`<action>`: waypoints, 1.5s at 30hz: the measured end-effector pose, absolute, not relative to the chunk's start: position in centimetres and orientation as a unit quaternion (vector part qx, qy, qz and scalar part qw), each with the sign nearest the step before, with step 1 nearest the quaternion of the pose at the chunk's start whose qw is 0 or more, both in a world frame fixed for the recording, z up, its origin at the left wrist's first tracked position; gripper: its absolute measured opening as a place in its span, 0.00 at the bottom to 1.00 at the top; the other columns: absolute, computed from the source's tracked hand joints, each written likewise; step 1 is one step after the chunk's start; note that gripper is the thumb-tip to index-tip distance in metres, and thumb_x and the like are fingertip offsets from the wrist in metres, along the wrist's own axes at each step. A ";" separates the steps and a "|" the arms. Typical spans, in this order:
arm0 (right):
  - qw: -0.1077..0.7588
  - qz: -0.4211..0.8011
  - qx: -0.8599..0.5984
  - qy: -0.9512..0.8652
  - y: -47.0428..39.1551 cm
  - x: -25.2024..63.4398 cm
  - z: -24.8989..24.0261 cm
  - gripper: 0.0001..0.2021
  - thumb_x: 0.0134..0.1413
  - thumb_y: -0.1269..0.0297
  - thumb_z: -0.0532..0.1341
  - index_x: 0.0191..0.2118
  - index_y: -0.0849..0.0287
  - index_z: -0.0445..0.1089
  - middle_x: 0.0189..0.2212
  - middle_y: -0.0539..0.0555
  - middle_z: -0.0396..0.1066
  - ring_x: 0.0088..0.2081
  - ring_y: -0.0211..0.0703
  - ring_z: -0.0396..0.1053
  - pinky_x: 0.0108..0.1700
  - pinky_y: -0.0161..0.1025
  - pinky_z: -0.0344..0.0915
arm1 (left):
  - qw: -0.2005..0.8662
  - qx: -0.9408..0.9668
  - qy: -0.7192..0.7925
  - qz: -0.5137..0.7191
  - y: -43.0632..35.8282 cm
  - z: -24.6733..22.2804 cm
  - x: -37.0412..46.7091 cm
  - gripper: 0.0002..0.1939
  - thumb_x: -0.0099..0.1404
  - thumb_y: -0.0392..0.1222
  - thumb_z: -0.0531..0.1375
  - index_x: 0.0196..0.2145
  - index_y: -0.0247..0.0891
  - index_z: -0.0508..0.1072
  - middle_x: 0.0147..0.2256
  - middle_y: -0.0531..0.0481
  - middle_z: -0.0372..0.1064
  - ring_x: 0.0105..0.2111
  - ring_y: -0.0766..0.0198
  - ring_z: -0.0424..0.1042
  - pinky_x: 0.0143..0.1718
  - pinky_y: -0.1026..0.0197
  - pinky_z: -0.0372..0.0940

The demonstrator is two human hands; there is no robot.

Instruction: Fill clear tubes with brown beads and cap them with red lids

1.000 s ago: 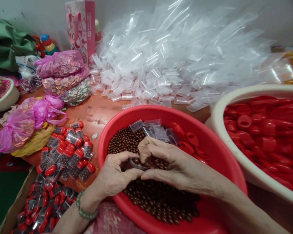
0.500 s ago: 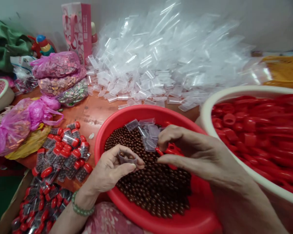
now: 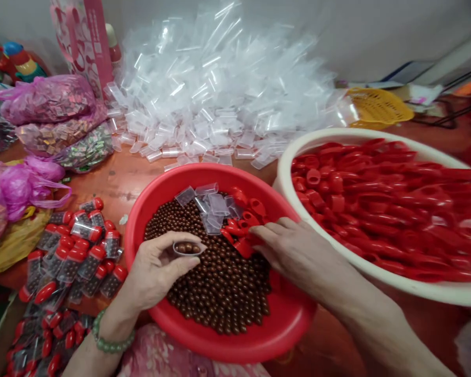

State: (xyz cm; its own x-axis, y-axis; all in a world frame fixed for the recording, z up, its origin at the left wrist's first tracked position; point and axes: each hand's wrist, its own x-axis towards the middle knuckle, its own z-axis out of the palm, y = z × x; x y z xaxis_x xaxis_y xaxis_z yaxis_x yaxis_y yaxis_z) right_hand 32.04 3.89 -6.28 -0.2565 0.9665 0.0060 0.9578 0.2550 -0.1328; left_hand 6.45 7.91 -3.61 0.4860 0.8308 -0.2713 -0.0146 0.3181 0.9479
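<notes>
My left hand (image 3: pixel 160 267) is closed around a small clear plastic container (image 3: pixel 187 248), its open mouth up and brown balls showing inside. It is above the near left part of a red basin (image 3: pixel 223 353), which holds many shiny brown balls (image 3: pixel 223 298). My right hand (image 3: pixel 284 246) reaches into the basin's right side, its bent fingers on a red plastic cap (image 3: pixel 255 233) at the edge of a small heap of caps; its fingertips are partly hidden. Several clear containers (image 3: pixel 215 207) lie on the balls beside those caps.
A cream tub (image 3: pixel 288 173) of red caps stands at right, with a yellow basket (image 3: pixel 377 107) behind it. A large pile of clear containers (image 3: pixel 220 89) lies at the back. Filled, red-capped containers (image 3: pixel 76 262) are heaped at left, near pink bags (image 3: pixel 55 102).
My right hand has gone from a loose, raised pinch down onto the red caps. My left hand still holds the filled container. The view has turned to the right.
</notes>
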 end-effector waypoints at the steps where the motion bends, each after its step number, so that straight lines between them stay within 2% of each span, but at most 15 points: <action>1: 0.019 0.028 -0.602 -0.798 3.9 31.9 -6.6 0.08 0.54 0.75 0.55 0.32 0.59 0.70 0.25 0.56 0.70 0.31 0.49 0.66 0.34 0.44 0.59 | 0.708 0.493 0.406 0.302 7.9 -3.6 6.5 0.10 0.56 0.36 0.66 0.39 0.36 0.78 0.37 0.47 0.78 0.39 0.64 0.75 0.44 0.63 0.67; 3: -0.007 0.003 -0.588 -0.809 3.9 31.9 -7.0 0.09 0.52 0.77 0.55 0.30 0.57 0.68 0.24 0.57 0.70 0.29 0.49 0.65 0.32 0.44 0.57 | 0.729 0.474 0.397 0.294 7.9 -3.7 6.5 0.10 0.56 0.35 0.66 0.38 0.35 0.77 0.37 0.46 0.78 0.39 0.63 0.75 0.44 0.62 0.67; 6: 0.044 0.019 -0.578 -0.815 3.6 32.2 -7.2 0.09 0.54 0.74 0.54 0.28 0.55 0.66 0.21 0.57 0.68 0.26 0.50 0.65 0.30 0.46 0.59 | 0.755 0.436 0.391 0.294 7.8 -3.9 6.3 0.11 0.55 0.34 0.66 0.38 0.35 0.76 0.37 0.47 0.78 0.39 0.65 0.75 0.45 0.63 0.66; 9: 0.162 0.097 -0.610 -0.769 3.2 32.1 -6.8 0.07 0.58 0.65 0.54 0.39 0.57 0.68 0.26 0.57 0.71 0.28 0.52 0.69 0.30 0.48 0.65 | 0.780 0.403 0.378 0.295 7.7 -4.0 6.1 0.12 0.55 0.35 0.67 0.39 0.34 0.75 0.36 0.47 0.77 0.37 0.66 0.75 0.43 0.63 0.66; 12: 0.298 0.235 -0.636 -0.672 3.0 30.8 -5.8 0.16 0.57 0.55 0.59 0.49 0.53 0.65 0.32 0.55 0.74 0.29 0.49 0.73 0.26 0.42 0.70 | 0.803 0.380 0.350 0.296 7.5 -4.1 6.1 0.14 0.54 0.39 0.68 0.38 0.34 0.74 0.33 0.48 0.76 0.33 0.67 0.74 0.39 0.64 0.66; 14: 0.365 0.323 -0.628 -0.606 3.1 29.3 -5.0 0.16 0.53 0.52 0.63 0.46 0.50 0.67 0.31 0.52 0.74 0.29 0.46 0.73 0.25 0.37 0.71 | 0.802 0.380 0.341 0.312 7.3 -4.3 6.0 0.15 0.54 0.42 0.69 0.37 0.34 0.73 0.31 0.50 0.74 0.30 0.69 0.72 0.37 0.65 0.65; 17: 0.414 0.415 -0.599 -0.545 3.5 26.8 -3.9 0.14 0.49 0.51 0.66 0.38 0.53 0.70 0.28 0.50 0.74 0.28 0.42 0.73 0.29 0.35 0.73 | 0.794 0.375 0.341 0.337 6.9 -4.7 5.9 0.15 0.55 0.44 0.68 0.36 0.34 0.72 0.27 0.53 0.69 0.27 0.72 0.68 0.33 0.67 0.62; 21: 0.377 0.467 -0.571 -0.560 3.9 24.6 -3.5 0.14 0.50 0.52 0.66 0.37 0.57 0.73 0.31 0.53 0.76 0.31 0.42 0.74 0.31 0.35 0.73 | 0.785 0.355 0.366 0.352 6.4 -5.0 5.8 0.16 0.53 0.44 0.69 0.35 0.34 0.71 0.26 0.56 0.66 0.25 0.73 0.65 0.31 0.67 0.60; 25: 0.310 0.419 -0.547 -0.655 3.6 23.7 -3.9 0.11 0.58 0.57 0.61 0.43 0.56 0.75 0.36 0.55 0.77 0.39 0.46 0.75 0.38 0.38 0.73 | 0.760 0.349 0.406 0.369 6.3 -5.0 5.7 0.20 0.50 0.48 0.71 0.35 0.34 0.70 0.27 0.55 0.65 0.26 0.72 0.63 0.31 0.66 0.59; 30: 0.298 0.219 -0.495 -0.787 2.5 22.9 -4.0 0.13 0.62 0.70 0.54 0.47 0.55 0.72 0.35 0.55 0.75 0.34 0.41 0.75 0.36 0.34 0.73 | 0.720 0.371 0.441 0.386 6.3 -5.2 5.7 0.19 0.51 0.48 0.69 0.35 0.35 0.70 0.27 0.56 0.65 0.27 0.71 0.63 0.32 0.65 0.59; 34: 0.277 0.103 -0.454 -0.841 2.0 22.8 -4.2 0.11 0.62 0.74 0.52 0.41 0.58 0.70 0.33 0.55 0.75 0.33 0.41 0.74 0.35 0.35 0.73 | 0.709 0.391 0.446 0.380 6.4 -5.1 5.9 0.15 0.53 0.46 0.67 0.34 0.35 0.71 0.27 0.55 0.65 0.27 0.71 0.62 0.32 0.66 0.59; 38: 0.262 0.066 -0.454 -0.849 2.0 23.2 -4.2 0.10 0.62 0.73 0.51 0.36 0.57 0.68 0.29 0.54 0.75 0.30 0.41 0.74 0.31 0.36 0.72 | 0.722 0.413 0.433 0.347 6.5 -4.7 6.0 0.15 0.52 0.46 0.68 0.33 0.34 0.72 0.26 0.55 0.65 0.26 0.71 0.61 0.31 0.66 0.57; 41: 0.283 0.057 -0.472 -0.833 2.0 23.6 -4.3 0.09 0.60 0.73 0.53 0.38 0.55 0.69 0.41 0.57 0.74 0.35 0.42 0.75 0.34 0.37 0.75 | 0.731 0.417 0.419 0.340 6.5 -4.5 6.0 0.16 0.51 0.48 0.69 0.33 0.34 0.73 0.25 0.55 0.65 0.26 0.71 0.61 0.30 0.66 0.56; 43: 0.298 0.059 -0.487 -0.819 1.9 23.7 -4.4 0.09 0.59 0.74 0.55 0.38 0.54 0.69 0.52 0.58 0.68 0.36 0.41 0.76 0.37 0.38 0.76 | 0.734 0.423 0.413 0.335 6.5 -4.5 6.0 0.15 0.51 0.48 0.68 0.32 0.34 0.74 0.24 0.55 0.65 0.25 0.71 0.60 0.30 0.66 0.56; 45: 0.297 0.059 -0.482 -0.822 1.9 23.8 -4.3 0.08 0.58 0.75 0.56 0.36 0.54 0.67 0.57 0.60 0.63 0.38 0.41 0.76 0.38 0.39 0.76 | 0.736 0.435 0.403 0.327 6.5 -4.5 6.0 0.13 0.53 0.46 0.67 0.32 0.34 0.75 0.23 0.56 0.64 0.24 0.71 0.59 0.29 0.66 0.55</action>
State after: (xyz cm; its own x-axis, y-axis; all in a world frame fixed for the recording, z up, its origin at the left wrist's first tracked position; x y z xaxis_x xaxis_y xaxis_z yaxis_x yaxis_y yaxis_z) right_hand 23.76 1.89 -4.30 -0.3593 0.8270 0.4324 0.7568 0.5293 -0.3836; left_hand 5.99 6.54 -4.50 0.4606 0.8323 -0.3083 -0.1306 0.4071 0.9040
